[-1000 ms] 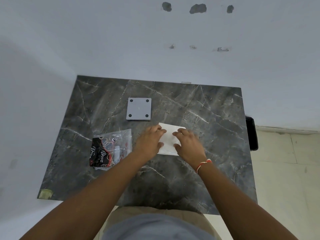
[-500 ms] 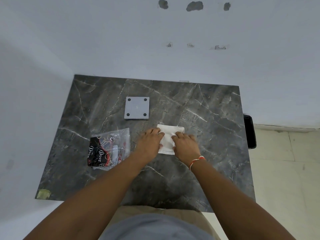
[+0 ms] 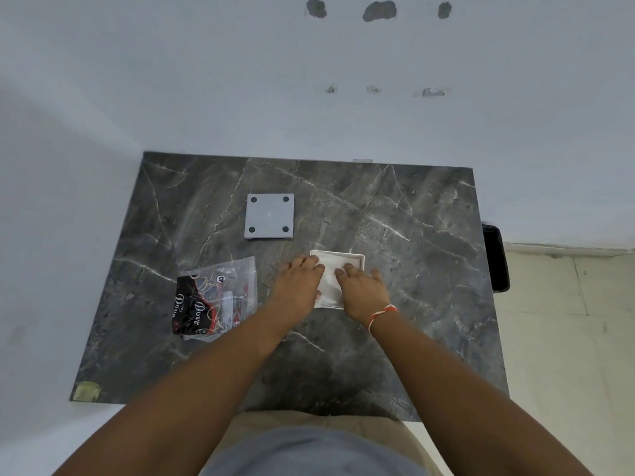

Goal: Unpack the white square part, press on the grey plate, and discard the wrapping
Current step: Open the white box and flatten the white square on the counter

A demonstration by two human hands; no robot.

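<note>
**Both hands on the wrapped white square**

The white square part (image 3: pixel 335 269) lies flat near the middle of the dark, white-veined marble table (image 3: pixel 412 269), its raised rim showing at the far edge under thin, crinkled wrapping (image 3: pixel 330 286). The left hand (image 3: pixel 299 283) and right hand (image 3: pixel 360 290) rest on it side by side, fingers bent down onto the wrapping; whether either grip is pinching the film I cannot tell. Beyond them, apart, sits the grey plate (image 3: pixel 269 216), smooth, square, a dark hole at each corner. Left of the hands lies a clear plastic bag (image 3: pixel 220 297) holding a black printed pouch and a pale piece.
</note>
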